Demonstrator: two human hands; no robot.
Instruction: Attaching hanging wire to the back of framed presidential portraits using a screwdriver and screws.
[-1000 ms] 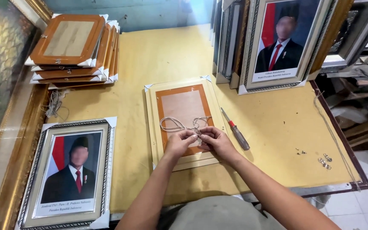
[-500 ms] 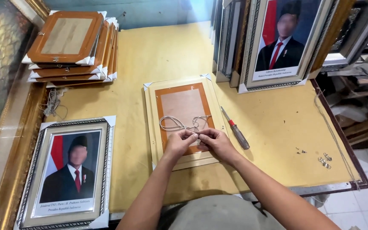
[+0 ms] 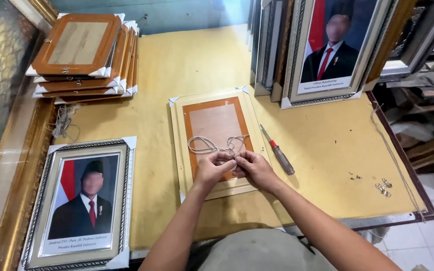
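A picture frame [image 3: 179, 145] lies face down on the yellow tabletop [image 3: 322, 145], its brown backing board up. A loop of thin white string [image 3: 202, 145] rests across the backing. My left hand [image 3: 213, 169] and my right hand [image 3: 254, 168] meet over the lower middle of the frame, both pinching the string where its ends come together. The fingertips hide the exact spot they grip.
A red-handled screwdriver [image 3: 279, 151] lies just right of the frame. Small metal hooks [image 3: 384, 186] sit near the right edge. A framed portrait [image 3: 79, 200] lies at front left, stacked frames [image 3: 84, 52] at back left, upright frames [image 3: 327, 47] at the back right.
My hands have stayed over the frame, fingers shifting slightly on the string. The loops have barely changed shape.
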